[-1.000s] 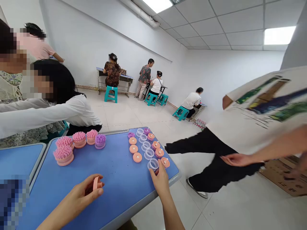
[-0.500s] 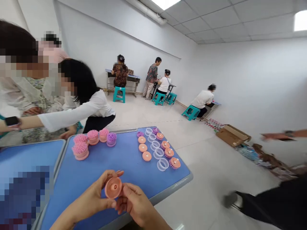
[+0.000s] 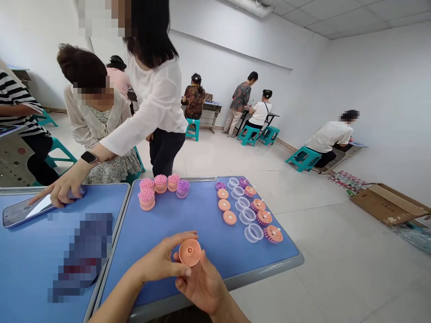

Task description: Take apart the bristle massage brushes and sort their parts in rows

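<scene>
The left hand, thumb and fingers curved apart, is just beside the upturned, half-curled right hand.

Cup is plain peach, three discs are white-centred peach, rings are clear. Four brushes go pink over peach, one brush is purple. Table? Grey-rimmed blue. Stools are teal, and that shirt's black-and-white stripes.

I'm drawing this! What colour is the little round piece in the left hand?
The round piece is peachy orange, best seen in the head view.
</scene>
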{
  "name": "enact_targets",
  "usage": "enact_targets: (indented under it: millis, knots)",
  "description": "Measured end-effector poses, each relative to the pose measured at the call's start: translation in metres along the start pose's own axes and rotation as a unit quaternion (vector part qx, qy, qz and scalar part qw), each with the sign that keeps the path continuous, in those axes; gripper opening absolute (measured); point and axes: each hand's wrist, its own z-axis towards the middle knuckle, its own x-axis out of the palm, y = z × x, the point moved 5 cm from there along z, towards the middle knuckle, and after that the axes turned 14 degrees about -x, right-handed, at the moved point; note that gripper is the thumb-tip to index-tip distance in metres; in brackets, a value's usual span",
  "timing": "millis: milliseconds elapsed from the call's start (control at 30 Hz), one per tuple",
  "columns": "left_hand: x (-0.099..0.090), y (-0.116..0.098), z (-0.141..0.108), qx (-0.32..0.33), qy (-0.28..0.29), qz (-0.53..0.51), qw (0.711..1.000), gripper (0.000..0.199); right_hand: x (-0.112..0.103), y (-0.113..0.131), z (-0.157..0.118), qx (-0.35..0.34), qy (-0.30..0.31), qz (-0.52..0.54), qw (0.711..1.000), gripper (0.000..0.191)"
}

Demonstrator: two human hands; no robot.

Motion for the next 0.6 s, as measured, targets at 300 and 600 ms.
enact_targets:
  millis: [300,600]
  knots:
    - [-0.012,0.010,0.007,-0.025,-0.099,0.007,0.995,0.053,-0.021,0.114,-0.016,-0.312,-0.115,-0.609,0.720,0.045]
    - [-0.040,0.016,0.008,-0.050,-0.271,-0.041,0.960,0.038,-0.053,0.151,-0.023,-0.296,-0.183,-0.862,0.367,0.040]
